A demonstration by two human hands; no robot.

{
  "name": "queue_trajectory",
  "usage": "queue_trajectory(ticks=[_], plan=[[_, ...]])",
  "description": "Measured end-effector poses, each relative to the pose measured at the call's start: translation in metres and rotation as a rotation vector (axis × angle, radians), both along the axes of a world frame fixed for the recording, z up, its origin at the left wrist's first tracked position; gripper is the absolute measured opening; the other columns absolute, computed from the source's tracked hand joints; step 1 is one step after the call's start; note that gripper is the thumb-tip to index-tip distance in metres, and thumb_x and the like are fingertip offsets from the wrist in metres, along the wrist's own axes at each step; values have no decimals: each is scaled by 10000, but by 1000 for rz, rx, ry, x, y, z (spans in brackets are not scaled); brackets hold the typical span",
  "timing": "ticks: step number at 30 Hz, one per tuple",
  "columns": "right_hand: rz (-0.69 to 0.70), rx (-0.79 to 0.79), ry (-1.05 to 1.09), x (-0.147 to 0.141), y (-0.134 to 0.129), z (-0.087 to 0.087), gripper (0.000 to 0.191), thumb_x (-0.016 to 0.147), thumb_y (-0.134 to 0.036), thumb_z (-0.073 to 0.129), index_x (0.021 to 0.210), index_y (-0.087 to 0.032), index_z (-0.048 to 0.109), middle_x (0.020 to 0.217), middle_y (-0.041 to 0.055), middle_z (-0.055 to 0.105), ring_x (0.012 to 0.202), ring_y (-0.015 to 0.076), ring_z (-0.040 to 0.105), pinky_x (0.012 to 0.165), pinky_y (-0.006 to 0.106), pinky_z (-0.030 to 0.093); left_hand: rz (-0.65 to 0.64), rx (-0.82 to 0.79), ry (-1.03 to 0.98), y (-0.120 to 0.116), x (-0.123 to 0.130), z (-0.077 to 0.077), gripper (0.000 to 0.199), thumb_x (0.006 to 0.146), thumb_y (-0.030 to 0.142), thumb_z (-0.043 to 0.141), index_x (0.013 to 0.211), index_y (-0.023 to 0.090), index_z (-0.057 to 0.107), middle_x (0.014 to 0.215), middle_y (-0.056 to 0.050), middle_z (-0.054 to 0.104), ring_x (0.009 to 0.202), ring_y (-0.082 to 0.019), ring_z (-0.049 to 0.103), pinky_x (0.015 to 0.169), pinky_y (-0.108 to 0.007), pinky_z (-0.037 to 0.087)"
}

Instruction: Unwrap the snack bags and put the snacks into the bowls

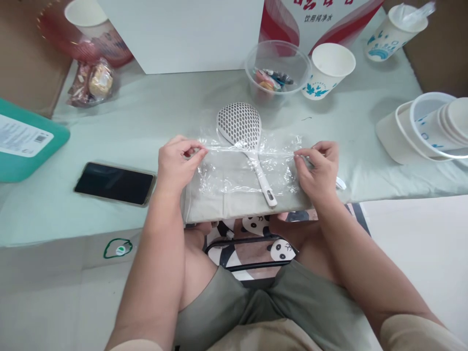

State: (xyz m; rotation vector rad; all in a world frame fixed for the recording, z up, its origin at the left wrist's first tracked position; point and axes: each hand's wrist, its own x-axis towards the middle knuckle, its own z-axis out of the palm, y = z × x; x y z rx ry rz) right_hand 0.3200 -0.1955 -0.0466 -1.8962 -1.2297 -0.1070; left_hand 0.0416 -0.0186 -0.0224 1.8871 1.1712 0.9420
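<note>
Between my hands a clear plastic bag (223, 170) is stretched sideways over the handle of a slotted skimmer. The pale grey skimmer (239, 124) lies on the table, its round perforated head pointing away from me and its handle towards the front edge. My left hand (180, 161) pinches the bag's left end between thumb and fingers. On the other side, my right hand (319, 168) pinches the right end. A small white object (341, 183) shows partly behind my right wrist; I cannot make out what it is.
A phone (115, 183) and a green container (27, 141) are at the left. Behind stand a white box (197, 36), a clear bowl (278, 68) with small items, and a paper cup (327, 70). White buckets (397, 131) with cups stand right; wrapped snacks (93, 83) lie back left.
</note>
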Motion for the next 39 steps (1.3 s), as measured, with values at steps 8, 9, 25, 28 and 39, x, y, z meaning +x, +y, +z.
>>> queue_trajectory(ticks=[8, 9, 25, 28, 39], plan=[[152, 260, 529, -4, -4, 13, 276, 955, -530, 639, 856, -284, 560, 691, 1, 591, 825, 242, 709, 888, 467, 570, -187, -181, -526, -13, 7, 19, 275, 872, 452, 785, 783, 241, 633, 807, 26, 728, 937, -155, 726, 1033, -359, 534], [154, 271, 636, -4, -3, 13, 288, 938, -554, 659, 876, -294, 551, 628, -27, 538, 716, 220, 683, 801, 430, 577, -175, -226, -551, -15, 10, 21, 303, 866, 484, 787, 814, 241, 614, 730, 50, 713, 805, -132, 715, 929, -341, 564], [102, 21, 1248, -3, 7, 17, 366, 648, -343, 853, 808, -261, 534, 782, -35, 621, 550, 103, 567, 516, 262, 507, 28, -665, -502, 2, 19, 22, 526, 662, 607, 882, 956, 243, 640, 750, 10, 760, 630, -131, 694, 559, -259, 492], [147, -34, 1275, 0, 9, 15, 391, 709, -413, 839, 870, -275, 510, 811, -27, 658, 573, 127, 618, 530, 280, 547, -142, -845, -415, -3, 21, 22, 553, 534, 425, 970, 953, 182, 703, 871, -80, 804, 788, -195, 769, 662, -266, 589], [218, -179, 1290, -4, 7, 17, 355, 612, -306, 892, 870, -230, 659, 651, -50, 627, 491, 96, 566, 446, 240, 487, -80, -724, -272, -1, 14, 30, 143, 711, 241, 838, 792, 210, 725, 457, 27, 623, 328, -95, 514, 327, -170, 375]])
